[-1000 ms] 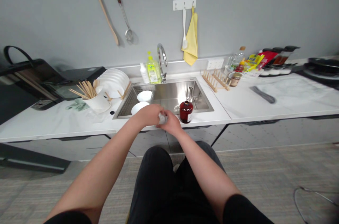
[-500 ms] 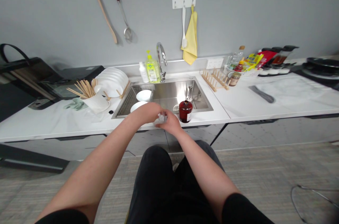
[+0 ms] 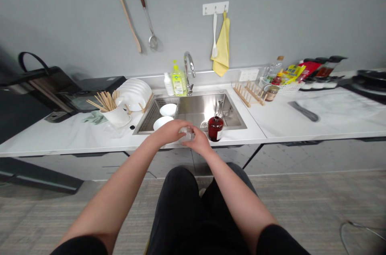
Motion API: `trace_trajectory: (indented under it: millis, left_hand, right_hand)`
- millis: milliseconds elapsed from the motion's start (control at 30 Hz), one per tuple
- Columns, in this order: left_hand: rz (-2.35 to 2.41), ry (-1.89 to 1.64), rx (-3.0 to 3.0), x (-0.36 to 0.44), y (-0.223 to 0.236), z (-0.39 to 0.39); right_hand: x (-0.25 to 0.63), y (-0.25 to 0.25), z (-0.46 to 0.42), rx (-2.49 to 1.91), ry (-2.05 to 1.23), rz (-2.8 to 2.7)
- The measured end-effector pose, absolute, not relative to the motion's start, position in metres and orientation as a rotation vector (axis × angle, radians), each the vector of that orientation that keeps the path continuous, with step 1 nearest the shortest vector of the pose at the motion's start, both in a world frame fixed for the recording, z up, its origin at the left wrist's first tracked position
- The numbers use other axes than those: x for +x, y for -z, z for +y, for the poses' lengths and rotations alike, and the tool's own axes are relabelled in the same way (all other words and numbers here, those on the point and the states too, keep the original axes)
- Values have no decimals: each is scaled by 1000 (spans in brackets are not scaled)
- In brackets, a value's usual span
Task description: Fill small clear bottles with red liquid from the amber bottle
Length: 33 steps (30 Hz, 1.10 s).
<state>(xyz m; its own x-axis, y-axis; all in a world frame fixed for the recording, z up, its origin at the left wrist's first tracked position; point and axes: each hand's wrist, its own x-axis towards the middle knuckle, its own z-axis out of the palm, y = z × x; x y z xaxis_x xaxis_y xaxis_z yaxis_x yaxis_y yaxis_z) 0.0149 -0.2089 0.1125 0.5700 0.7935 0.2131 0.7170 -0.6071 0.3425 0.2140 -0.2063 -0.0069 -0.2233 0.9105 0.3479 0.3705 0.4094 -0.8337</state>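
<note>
In front of the sink's near edge, my left hand (image 3: 172, 130) and my right hand (image 3: 199, 141) meet around a small clear container (image 3: 188, 134). Both are closed on it from either side, the left partly over its top; the fingers hide much of its outline. Just right of my right hand stands a dark red glass bottle (image 3: 215, 129), upright and uncapped at the counter's front edge. Left of my hands, two white bowls, the farther bowl (image 3: 168, 109) and the nearer bowl (image 3: 163, 121), rest in the sink's rack area.
The steel sink (image 3: 199, 104) has a curved tap (image 3: 189, 70) behind it. Soap bottles (image 3: 179, 82) stand beside the tap. Plates (image 3: 134, 93) and a chopstick holder (image 3: 117, 116) are left; a wooden rack (image 3: 249, 93) and a dark grey strip-like object (image 3: 303, 111) lie right.
My view has shifted a little, so the counter appears farther right. My fingers have parted slightly and more of the clear container shows between them. The red bottle stays in place.
</note>
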Motion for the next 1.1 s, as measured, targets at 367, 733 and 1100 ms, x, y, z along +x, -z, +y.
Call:
trace_trajectory:
  millis: [367,733,1100]
  left_hand:
    - [1887,-1335,1558,49,2,-244]
    - [2282,-1506,1311,-67,-18,-285]
    - [2764,-1314,921,-254,-32,-304]
  right_hand:
    - [203,13,-223,-1259,-458,-1990]
    - [211,10,-228,-1172,-411,-2203]
    - [209,12,-225,-1153,-430,-2174]
